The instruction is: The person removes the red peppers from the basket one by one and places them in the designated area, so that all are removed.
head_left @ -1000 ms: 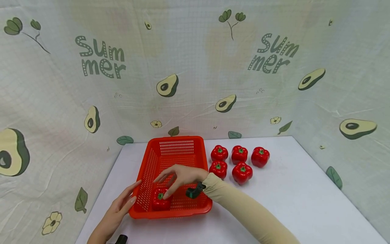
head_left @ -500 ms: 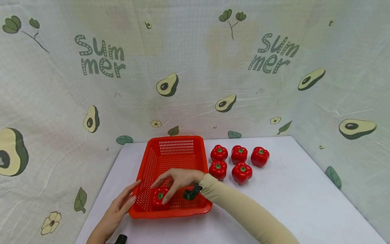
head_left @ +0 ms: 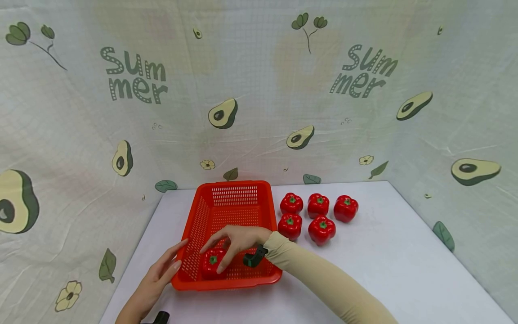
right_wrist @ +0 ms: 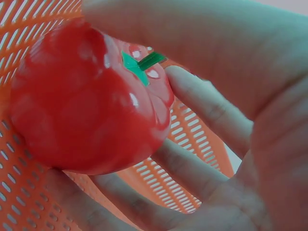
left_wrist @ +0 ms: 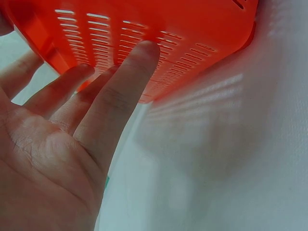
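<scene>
A red bell pepper (head_left: 212, 263) with a green stem sits in the near left corner of the red plastic basket (head_left: 226, 285). Around it my right hand (head_left: 238, 238) curls, thumb on one side and fingers on the other; in the right wrist view the fingertips reach round the pepper (right_wrist: 91, 106). My left hand (head_left: 155, 276) touches the outside of the basket's left wall, its fingers fairly straight. In the left wrist view, the left hand's thumb (left_wrist: 118, 94) lies against the slotted wall (left_wrist: 202, 29).
Several more red bell peppers (head_left: 321, 229) stand in two rows on the white table (head_left: 388, 252), right of the basket. A printed cloth (head_left: 259, 90) with avocados hangs behind and along the sides.
My right hand has come down slightly and to the left, and its thumb has slid lower along the pepper's side. The left hand and the basket have stayed put.
</scene>
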The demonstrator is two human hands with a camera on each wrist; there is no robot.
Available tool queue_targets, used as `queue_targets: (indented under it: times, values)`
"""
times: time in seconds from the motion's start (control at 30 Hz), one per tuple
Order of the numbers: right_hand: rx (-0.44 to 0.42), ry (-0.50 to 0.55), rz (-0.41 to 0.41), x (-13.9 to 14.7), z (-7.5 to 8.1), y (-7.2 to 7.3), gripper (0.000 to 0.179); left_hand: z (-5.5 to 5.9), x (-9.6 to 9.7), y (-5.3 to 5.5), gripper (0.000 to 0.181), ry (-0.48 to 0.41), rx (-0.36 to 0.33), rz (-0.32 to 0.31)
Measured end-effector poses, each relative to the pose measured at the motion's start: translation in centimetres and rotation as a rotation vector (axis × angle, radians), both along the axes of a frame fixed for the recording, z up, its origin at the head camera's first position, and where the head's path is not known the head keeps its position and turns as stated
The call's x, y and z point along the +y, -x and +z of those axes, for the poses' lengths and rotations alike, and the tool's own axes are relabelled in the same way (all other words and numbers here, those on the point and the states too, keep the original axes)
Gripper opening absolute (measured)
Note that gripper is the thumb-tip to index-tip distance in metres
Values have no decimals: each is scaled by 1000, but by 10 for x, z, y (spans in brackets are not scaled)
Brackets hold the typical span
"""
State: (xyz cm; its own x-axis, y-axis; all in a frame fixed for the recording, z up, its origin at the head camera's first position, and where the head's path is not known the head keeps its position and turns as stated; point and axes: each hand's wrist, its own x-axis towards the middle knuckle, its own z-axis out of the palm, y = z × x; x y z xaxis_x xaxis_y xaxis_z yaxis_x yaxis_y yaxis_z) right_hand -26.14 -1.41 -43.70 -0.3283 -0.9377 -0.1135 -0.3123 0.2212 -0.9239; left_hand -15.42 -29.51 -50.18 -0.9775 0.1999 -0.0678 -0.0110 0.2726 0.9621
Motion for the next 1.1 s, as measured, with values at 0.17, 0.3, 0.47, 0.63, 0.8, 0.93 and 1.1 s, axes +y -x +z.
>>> queue_targets:
  times: [0.17, 0.3, 0.47, 0.63, 0.8, 0.93, 1.1]
  values:
    - [-8, 3, -10, -1, -1, 0, 57, 0, 0, 0, 49, 3, 6, 8]
    - [-19, 4, -16, -1, -2, -1, 57, 0, 1, 0, 49, -1, 5, 8]
    - [-12, 3, -19, -1, -1, -1, 57, 1, 0, 0, 49, -12, -7, -5]
    - [-11, 0, -33, -2, -1, -2, 56, 2, -1, 1, 49, -26, -18, -14]
    - [14, 6, -24, -2, -1, -2, 56, 2, -1, 1, 49, -9, -10, -5]
    - [53, 12, -12, -2, -2, -2, 56, 1, -1, 1, 50, 8, -1, 3]
    - [74, 13, -34, -1, -1, -2, 56, 2, 0, 1, 49, 7, 2, -4]
